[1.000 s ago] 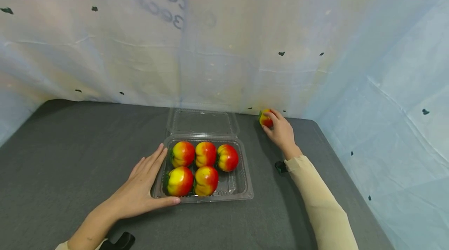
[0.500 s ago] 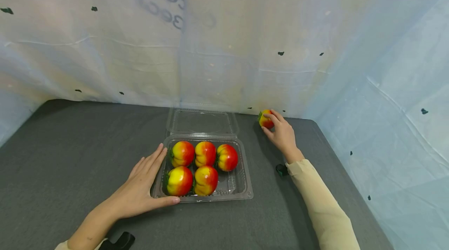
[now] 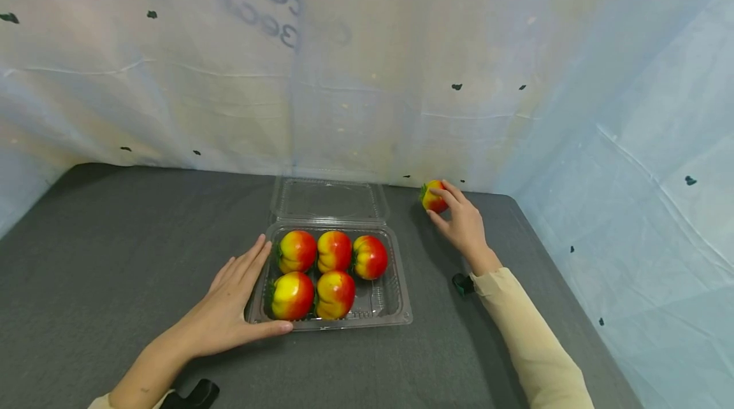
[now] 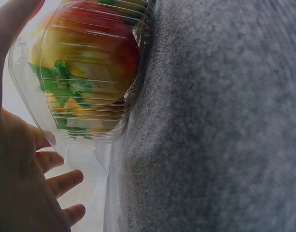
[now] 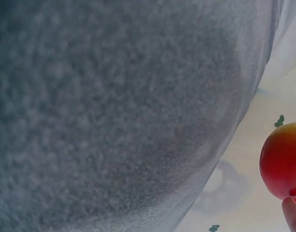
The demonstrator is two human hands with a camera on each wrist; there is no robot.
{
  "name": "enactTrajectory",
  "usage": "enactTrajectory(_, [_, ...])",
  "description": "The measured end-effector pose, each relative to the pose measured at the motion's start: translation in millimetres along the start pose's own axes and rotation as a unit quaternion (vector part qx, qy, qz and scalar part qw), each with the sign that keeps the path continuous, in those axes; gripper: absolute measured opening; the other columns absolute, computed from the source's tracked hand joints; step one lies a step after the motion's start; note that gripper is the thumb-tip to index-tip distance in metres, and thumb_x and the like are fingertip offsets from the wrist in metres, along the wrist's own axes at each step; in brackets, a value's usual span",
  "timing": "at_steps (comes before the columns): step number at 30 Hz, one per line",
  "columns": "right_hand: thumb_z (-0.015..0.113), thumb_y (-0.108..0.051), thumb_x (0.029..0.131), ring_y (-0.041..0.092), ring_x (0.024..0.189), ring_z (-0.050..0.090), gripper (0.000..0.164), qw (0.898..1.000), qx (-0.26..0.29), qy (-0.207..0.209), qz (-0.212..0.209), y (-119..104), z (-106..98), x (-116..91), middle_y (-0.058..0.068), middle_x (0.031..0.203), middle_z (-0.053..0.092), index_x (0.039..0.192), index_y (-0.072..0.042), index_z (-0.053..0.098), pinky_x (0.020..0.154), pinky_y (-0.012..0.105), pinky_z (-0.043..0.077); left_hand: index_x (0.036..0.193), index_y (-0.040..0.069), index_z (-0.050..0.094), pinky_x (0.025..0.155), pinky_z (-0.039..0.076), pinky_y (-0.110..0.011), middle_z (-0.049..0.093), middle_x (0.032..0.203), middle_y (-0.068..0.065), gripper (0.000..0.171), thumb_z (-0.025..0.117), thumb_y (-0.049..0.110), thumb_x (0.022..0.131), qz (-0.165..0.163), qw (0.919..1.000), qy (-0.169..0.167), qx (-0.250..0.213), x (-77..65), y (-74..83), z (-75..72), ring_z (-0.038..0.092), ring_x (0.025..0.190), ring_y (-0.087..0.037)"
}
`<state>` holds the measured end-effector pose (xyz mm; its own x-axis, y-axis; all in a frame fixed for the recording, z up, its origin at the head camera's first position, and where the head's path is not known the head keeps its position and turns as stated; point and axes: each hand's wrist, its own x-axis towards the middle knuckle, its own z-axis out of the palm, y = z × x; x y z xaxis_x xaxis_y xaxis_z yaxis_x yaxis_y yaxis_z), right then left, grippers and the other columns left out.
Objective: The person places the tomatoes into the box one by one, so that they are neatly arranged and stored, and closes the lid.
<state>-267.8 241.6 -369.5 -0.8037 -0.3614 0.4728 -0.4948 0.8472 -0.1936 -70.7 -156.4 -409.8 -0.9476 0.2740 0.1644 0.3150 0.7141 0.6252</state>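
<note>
A clear hinged plastic box [image 3: 404, 307] lies on the table with its lid [image 3: 329, 200] folded back. Several red-and-yellow tomatoes with green leafy tops sit inside, among them a front-left tomato [image 3: 293, 296] and a far-right tomato [image 3: 370, 257]. My left hand [image 3: 229, 310] spreads along the box's left side, fingers extended and thumb at the front rim. The left wrist view shows a tomato [image 4: 90, 53] through the ribbed wall. Toward the back right, my right hand [image 3: 463, 224] grips another tomato [image 3: 434, 195] between thumb and fingers; in the right wrist view this tomato [image 5: 283, 159] appears apart from the tabletop.
The dark grey tabletop [image 3: 143, 256] runs back to a pale plastic sheet [image 3: 367, 78], which stands as a wall behind. Another sheet [image 3: 659, 205] rises along the right edge. The box's front-right corner holds no tomato.
My right hand and its tomato have shifted very slightly left and toward me. The left hand and the box stay in place.
</note>
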Motion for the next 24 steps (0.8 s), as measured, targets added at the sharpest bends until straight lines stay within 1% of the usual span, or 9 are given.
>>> enactTrajectory(13, [0.075,-0.021,0.084,0.036,0.116,0.058,0.047,1.0,0.017,0.017,-0.011,-13,-8,-8,0.013,0.144,0.048,0.127,-0.011,0.059,0.092,0.052,0.05,0.156,0.018,0.003,0.111,0.008,-0.065,-0.001,0.162,-0.007,0.117,0.071,0.065,0.073,0.002,1.0,0.001,0.001,0.6,-1.1,0.5,0.011,0.146,-0.038])
enactTrajectory(24, [0.077,-0.021,0.082,0.036,0.115,0.059,0.047,0.998,0.029,0.037,-0.035,-21,-10,-15,0.014,0.14,0.052,0.125,-0.01,0.061,0.089,0.053,0.051,0.156,0.019,0.002,0.111,0.007,-0.066,-0.001,0.162,-0.008,0.117,0.071,0.065,0.073,0.0,1.0,0.0,-0.002,0.9,-2.1,1.5,0.011,0.146,-0.039])
